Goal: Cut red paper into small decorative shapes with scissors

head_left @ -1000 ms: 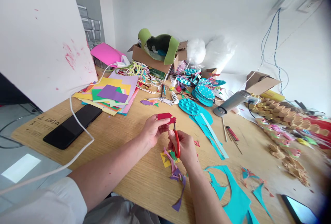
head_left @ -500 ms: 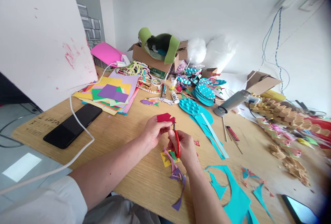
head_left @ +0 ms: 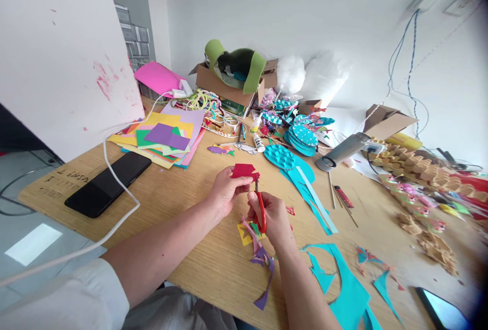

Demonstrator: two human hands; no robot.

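Between the thumb and fingers of my left hand [head_left: 227, 188] is a small piece of red paper [head_left: 243, 170] with a notch in its right side. My right hand [head_left: 273, 214] is closed round the red handles of a pair of scissors [head_left: 261, 213]. Their dark blades point away from me and meet the paper's right edge, close to my left thumb. Whether the blades are apart is too small to tell. Beneath my hands, purple scraps [head_left: 264, 261] and a yellow scrap [head_left: 244, 234] lie on the wooden table [head_left: 190, 248].
Coloured sheets [head_left: 166, 137] are stacked at the left beside a black phone [head_left: 109, 183] and a white cable [head_left: 121, 182]. Turquoise offcuts [head_left: 351, 289] lie to the right. A glue bottle [head_left: 258, 142] and a grey cylinder [head_left: 343, 152] are further back. Another phone [head_left: 444, 309] sits at the lower right.
The red paper has tilted slightly and shows a little more of its face. Both hands keep nearly the same place and hold.
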